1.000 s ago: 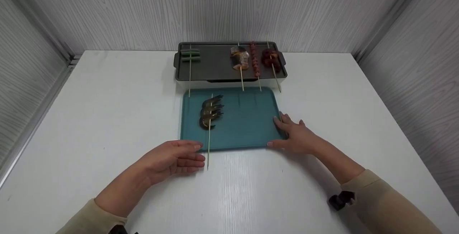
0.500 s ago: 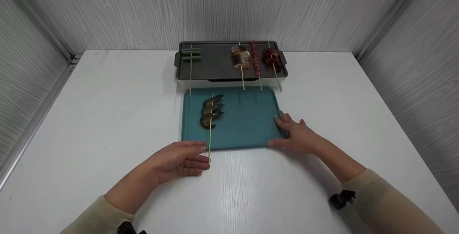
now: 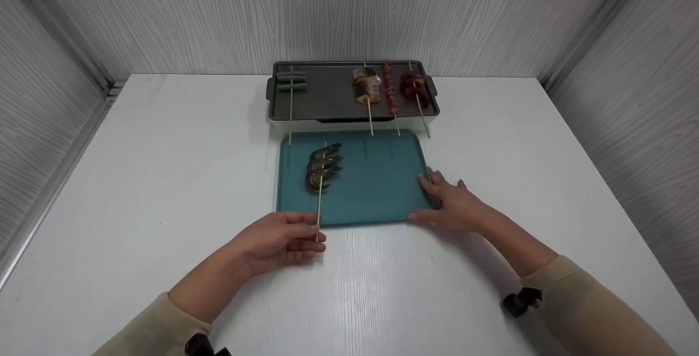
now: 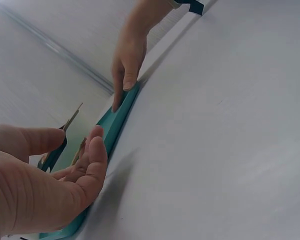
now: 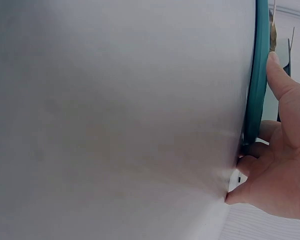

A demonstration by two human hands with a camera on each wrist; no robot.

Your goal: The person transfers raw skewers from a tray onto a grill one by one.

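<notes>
A skewer of several dark shrimp (image 3: 322, 166) lies on the left part of a teal tray (image 3: 377, 192), its bare stick reaching over the front rim. My left hand (image 3: 276, 240) pinches that stick near its lower end, thumb on the near side and fingers behind. In the left wrist view, the thumb (image 4: 45, 140) and fingers stand around the stick's end, partly hiding it. At the tray's front right corner my right hand (image 3: 456, 206) grips the rim. The right wrist view shows its thumb (image 5: 277, 72) along the tray edge (image 5: 258, 80) and the fingers curled at the corner.
Behind the tray stands a dark griddle (image 3: 330, 96) on a white base. On it lie skewers of green pieces (image 3: 291, 87), a pale and dark chunk (image 3: 366, 85), small red beads (image 3: 389, 91) and dark red rings (image 3: 415, 87). Grey wood-grain panels (image 3: 349, 12) enclose the table.
My left hand has moved right and slightly up, from beside the stick to pinching it. The stick's lower end has risen a little. The right hand stays at the tray corner.
</notes>
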